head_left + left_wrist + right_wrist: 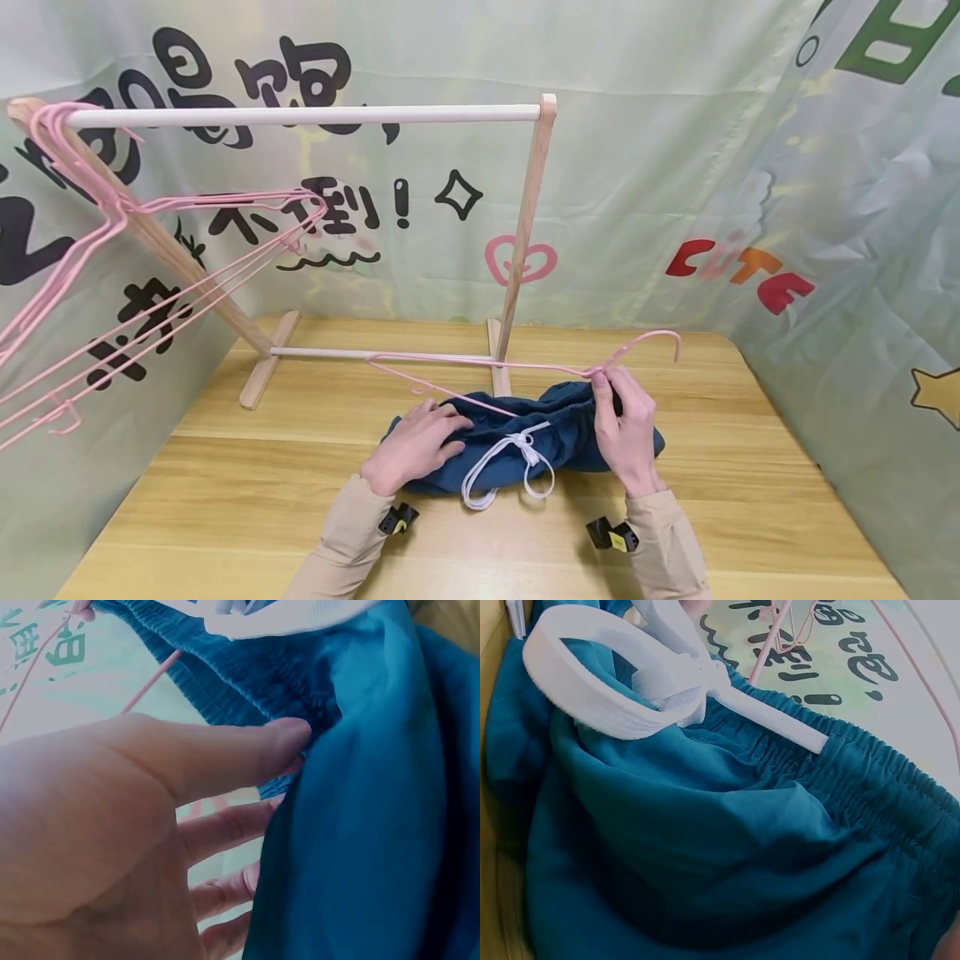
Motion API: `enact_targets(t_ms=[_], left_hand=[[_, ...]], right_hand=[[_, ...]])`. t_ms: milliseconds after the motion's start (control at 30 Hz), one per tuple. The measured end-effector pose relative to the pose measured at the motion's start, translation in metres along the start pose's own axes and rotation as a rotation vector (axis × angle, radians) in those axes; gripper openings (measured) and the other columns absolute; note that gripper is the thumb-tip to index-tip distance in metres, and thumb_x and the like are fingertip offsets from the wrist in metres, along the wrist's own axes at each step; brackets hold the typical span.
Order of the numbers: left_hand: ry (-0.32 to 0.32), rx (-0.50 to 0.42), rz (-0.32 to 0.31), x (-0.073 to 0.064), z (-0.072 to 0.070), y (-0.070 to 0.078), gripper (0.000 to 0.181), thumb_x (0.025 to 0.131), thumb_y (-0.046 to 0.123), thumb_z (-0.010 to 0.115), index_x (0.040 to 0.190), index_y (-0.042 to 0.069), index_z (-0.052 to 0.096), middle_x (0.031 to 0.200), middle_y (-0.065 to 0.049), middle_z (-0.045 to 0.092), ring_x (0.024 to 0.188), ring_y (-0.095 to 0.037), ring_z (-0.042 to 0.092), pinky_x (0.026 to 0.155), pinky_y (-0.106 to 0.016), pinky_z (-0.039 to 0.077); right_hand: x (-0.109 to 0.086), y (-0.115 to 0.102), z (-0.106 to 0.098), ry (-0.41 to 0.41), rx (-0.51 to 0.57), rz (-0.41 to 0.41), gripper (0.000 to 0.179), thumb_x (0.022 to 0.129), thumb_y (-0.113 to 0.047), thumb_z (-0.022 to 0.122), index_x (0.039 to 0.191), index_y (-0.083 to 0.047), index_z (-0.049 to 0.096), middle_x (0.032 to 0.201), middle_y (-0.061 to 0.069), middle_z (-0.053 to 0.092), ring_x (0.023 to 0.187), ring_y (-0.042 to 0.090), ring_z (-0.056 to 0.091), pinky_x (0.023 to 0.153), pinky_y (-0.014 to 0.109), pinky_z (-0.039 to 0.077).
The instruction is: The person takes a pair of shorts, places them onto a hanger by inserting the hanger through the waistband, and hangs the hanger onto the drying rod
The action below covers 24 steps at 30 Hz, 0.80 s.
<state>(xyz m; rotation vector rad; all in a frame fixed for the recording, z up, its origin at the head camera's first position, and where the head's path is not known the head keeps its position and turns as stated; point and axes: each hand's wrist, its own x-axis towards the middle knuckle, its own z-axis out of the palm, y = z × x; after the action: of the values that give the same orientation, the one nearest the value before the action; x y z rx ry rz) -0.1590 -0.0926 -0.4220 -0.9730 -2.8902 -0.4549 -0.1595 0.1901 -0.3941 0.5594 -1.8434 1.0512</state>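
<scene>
Dark blue drawstring shorts (487,467) lie bunched on the table, with a gathered elastic waistband (885,772) and a white drawstring (522,450) tied in a bow. My right hand (628,421) pinches a pink clothes hanger (480,362) at the neck below its hook, right by the waistband's right end. The hanger's lower bar slants down into the waist opening, and its left corner sticks out above the fabric. At the left end of the shorts, my left hand (416,442) has the cloth edge between thumb and fingers; its fingertips (289,742) are partly hidden by fabric.
Behind the shorts stands a wooden rack with a white top rail (315,115) and a white lower bar (382,355). Several pink hangers (112,200) hang at its left end. A printed cloth backdrop (637,167) surrounds the wooden table (750,500).
</scene>
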Motion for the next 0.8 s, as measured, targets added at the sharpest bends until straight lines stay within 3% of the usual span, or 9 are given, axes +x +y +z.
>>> enact_targets(t_ms=[167,367,633,700,800], left_hand=[[0.004,0.045,0.005,-0.0004,0.0016,-0.0004,0.025,0.094,0.012,0.068,0.119,0.012,0.074,0.104,-0.005,0.068,0.085,-0.023,0.051,0.073,-0.033,0.043],[0.012,0.062,-0.058,-0.0007,0.0039,-0.0004,0.023,0.093,0.012,0.069,0.115,0.015,0.076,0.099,-0.004,0.066,0.089,-0.024,0.053,0.078,-0.038,0.046],[-0.007,-0.044,-0.126,0.0001,0.0042,-0.0013,0.021,0.094,0.009,0.066,0.113,0.012,0.075,0.116,-0.009,0.067,0.127,-0.041,0.053,0.103,-0.056,0.045],[-0.01,-0.052,-0.127,0.0003,0.0042,-0.0014,0.02,0.095,0.008,0.065,0.112,0.011,0.074,0.117,-0.008,0.071,0.127,-0.041,0.055,0.107,-0.056,0.044],[-0.023,-0.055,-0.147,0.0002,0.0046,-0.0017,0.019,0.095,0.009,0.065,0.113,0.01,0.071,0.115,-0.01,0.074,0.11,-0.037,0.06,0.101,-0.051,0.047]], right_hand=[[-0.0001,0.0003,-0.0008,0.004,0.002,0.003,0.016,0.096,0.008,0.056,0.089,0.004,0.07,0.084,0.018,0.068,0.078,0.005,0.056,0.068,0.019,0.039],[-0.0002,0.0005,-0.0009,0.001,0.009,0.003,0.015,0.095,0.009,0.057,0.087,0.004,0.069,0.085,0.018,0.068,0.078,0.006,0.056,0.068,0.019,0.039],[-0.0001,0.0004,-0.0009,0.001,0.018,0.007,0.016,0.095,0.01,0.056,0.088,0.005,0.069,0.085,0.018,0.069,0.08,0.003,0.057,0.07,0.017,0.04],[0.0002,0.0002,-0.001,0.002,0.018,0.005,0.016,0.095,0.01,0.056,0.087,0.005,0.069,0.084,0.017,0.069,0.08,0.003,0.057,0.07,0.017,0.04],[0.0009,-0.0002,-0.0011,0.006,0.019,-0.004,0.016,0.095,0.01,0.056,0.085,0.005,0.068,0.084,0.017,0.068,0.08,0.004,0.057,0.07,0.017,0.04]])
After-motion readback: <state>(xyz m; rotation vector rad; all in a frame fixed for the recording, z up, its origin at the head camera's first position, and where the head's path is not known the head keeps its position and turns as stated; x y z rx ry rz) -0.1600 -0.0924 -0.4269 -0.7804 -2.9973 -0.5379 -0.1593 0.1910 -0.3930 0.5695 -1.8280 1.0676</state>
